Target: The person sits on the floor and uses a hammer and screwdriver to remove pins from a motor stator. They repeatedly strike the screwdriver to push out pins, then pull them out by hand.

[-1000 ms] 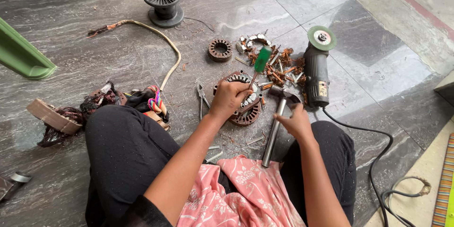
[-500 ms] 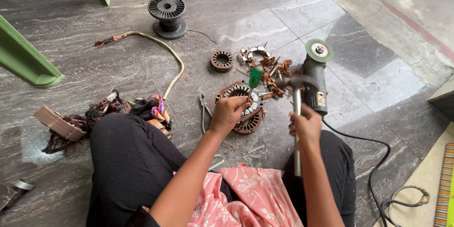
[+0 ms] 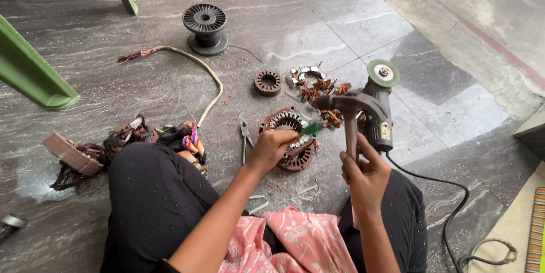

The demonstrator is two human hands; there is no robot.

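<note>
Hammer point(image 3: 347, 115) is now raised, gripped closed in right hand point(image 3: 365, 175); a second ago it was low. Left hand point(image 3: 271, 147) is closed around green-handled tool point(image 3: 313, 128) on stator point(image 3: 288, 139), mid-floor. Strike judged imminent.

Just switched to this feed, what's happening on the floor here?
A person sits on the stone floor. The left hand holds a green-handled tool against a round motor stator lying flat. The right hand grips a hammer, raised with its head above the stator. An angle grinder lies just beyond, beside a pile of copper wire scraps. Pliers lie left of the stator.
</note>
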